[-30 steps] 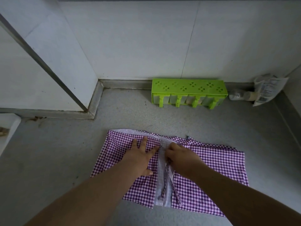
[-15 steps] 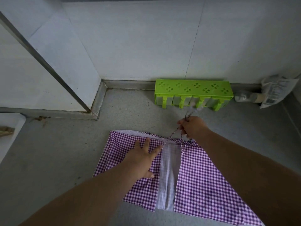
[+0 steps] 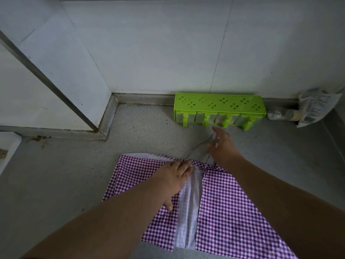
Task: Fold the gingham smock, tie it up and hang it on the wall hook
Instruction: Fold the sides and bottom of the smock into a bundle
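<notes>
Lying under left hand (image 3: pixel 174 177), smock (image 3: pixel 224 212) (ties (image 3: pixel 197 148) beside right hand (image 3: pixel 221 146)).

The right hand (image 3: pixel 221 146) in the middle of the frame is smeared by motion, so whether its fingers (image 3: pixel 216 130) pinch the thin strings (image 3: pixel 197 146) cannot be told. The left hand (image 3: pixel 174 179) and both forearms cover parts of the smock (image 3: pixel 224 212), whose lower right corner runs off the bottom edge. At the right edge, the print on a crumpled packet (image 3: pixel 315 107) is unreadable.
</notes>
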Demonstrator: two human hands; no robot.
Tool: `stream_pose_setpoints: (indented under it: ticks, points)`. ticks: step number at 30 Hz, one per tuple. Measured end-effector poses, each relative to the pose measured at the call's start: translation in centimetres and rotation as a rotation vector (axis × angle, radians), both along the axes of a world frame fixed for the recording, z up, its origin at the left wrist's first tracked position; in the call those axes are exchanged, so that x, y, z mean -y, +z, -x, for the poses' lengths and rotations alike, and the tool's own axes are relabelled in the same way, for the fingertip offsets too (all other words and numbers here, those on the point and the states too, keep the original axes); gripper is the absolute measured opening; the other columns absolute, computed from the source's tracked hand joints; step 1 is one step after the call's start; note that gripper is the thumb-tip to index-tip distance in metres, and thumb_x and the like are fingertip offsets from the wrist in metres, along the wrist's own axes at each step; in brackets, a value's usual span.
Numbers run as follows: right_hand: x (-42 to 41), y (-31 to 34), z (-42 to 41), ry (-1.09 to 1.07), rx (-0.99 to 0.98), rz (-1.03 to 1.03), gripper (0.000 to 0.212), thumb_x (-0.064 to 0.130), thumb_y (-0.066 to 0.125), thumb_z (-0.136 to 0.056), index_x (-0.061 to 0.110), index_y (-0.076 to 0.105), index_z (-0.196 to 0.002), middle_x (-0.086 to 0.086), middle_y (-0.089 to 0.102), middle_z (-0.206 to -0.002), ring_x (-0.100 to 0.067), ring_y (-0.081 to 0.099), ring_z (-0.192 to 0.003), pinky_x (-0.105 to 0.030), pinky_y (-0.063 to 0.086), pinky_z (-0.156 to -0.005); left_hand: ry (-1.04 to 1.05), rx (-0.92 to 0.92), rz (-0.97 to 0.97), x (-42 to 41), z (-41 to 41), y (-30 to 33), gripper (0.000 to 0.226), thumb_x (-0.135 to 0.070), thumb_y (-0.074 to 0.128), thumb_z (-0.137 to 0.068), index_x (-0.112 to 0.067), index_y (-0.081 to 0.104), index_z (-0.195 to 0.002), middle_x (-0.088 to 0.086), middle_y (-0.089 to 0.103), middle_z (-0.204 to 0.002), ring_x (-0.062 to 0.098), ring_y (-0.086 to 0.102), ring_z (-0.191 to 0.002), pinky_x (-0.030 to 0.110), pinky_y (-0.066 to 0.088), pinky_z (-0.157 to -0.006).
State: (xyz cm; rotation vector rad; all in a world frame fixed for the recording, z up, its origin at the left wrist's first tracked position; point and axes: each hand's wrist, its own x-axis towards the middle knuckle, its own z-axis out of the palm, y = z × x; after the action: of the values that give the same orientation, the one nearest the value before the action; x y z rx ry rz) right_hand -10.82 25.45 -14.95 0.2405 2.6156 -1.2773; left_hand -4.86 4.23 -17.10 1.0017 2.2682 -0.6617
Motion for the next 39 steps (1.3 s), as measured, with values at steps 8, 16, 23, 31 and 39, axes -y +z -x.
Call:
stream_pose_setpoints:
  ticks: [8,16,23,31,39]
  points:
    - [1.5,-1.2,-8.8,0.553,-0.176,-0.553,0.041,0.035,0.044,-0.099,0.033,0.05,-0.14,0.008,0.055,-0.138,-0.017,0.053,-0.127,-0.043,0.047,-0.107,0.061,0.02,0.025,-0.9,0.8,0.2,0.167,-0.07,0.091,-0.056,-0.012,-0.024,-0.162,0.021,-0.035,-0.167,0.043,-0.014,-0.16,0.053,0.016,-0.13]
    - [2.1,-3.7,-10.3,0.571,-0.079,-0.544,0.056,0.041,0.032,-0.104,0.03,0.028,-0.158,0.003,0.028,-0.165,-0.023,0.025,-0.152,-0.048,0.028,-0.123,0.158,-0.069,-0.178,3.0,-1.1,0.6,0.143,-0.083,0.071,-0.071,-0.017,-0.014,-0.166,0.014,-0.03,-0.171,0.037,-0.009,-0.161,0.055,0.011,-0.13]
    - [1.6,-2.2,-11.4,0.494,-0.125,-0.688,0.047,0.044,0.048,-0.095,0.034,0.05,-0.14,0.002,0.048,-0.145,-0.026,0.05,-0.127,-0.049,0.046,-0.103,0.875,-0.201,-0.463,9.0,-3.2,0.9,0.103,-0.076,0.054,-0.091,-0.022,0.01,-0.167,0.007,0.002,-0.176,0.031,0.01,-0.161,0.049,0.015,-0.131]
    - [2.6,-2.2,-11.5,0.523,0.059,-0.639,0.059,0.052,0.04,-0.1,0.04,0.026,-0.155,0.013,0.025,-0.162,-0.022,0.029,-0.144,-0.054,0.032,-0.115,1.824,-0.199,-0.595,15.1,-7.7,-0.3,0.119,-0.084,0.062,-0.073,-0.015,0.026,-0.163,0.016,0.035,-0.165,0.039,0.04,-0.148,0.058,0.035,-0.121]
    - [2.9,-1.2,-11.7,0.521,0.105,-0.525,0.059,0.046,0.044,-0.102,0.041,0.027,-0.158,0.016,0.019,-0.167,-0.023,0.022,-0.151,-0.059,0.024,-0.12,1.646,0.239,-0.538,15.5,-11.8,1.4,0.1,-0.064,0.069,-0.089,-0.02,0.023,-0.166,0.01,0.034,-0.169,0.033,0.04,-0.151,0.046,0.034,-0.121]
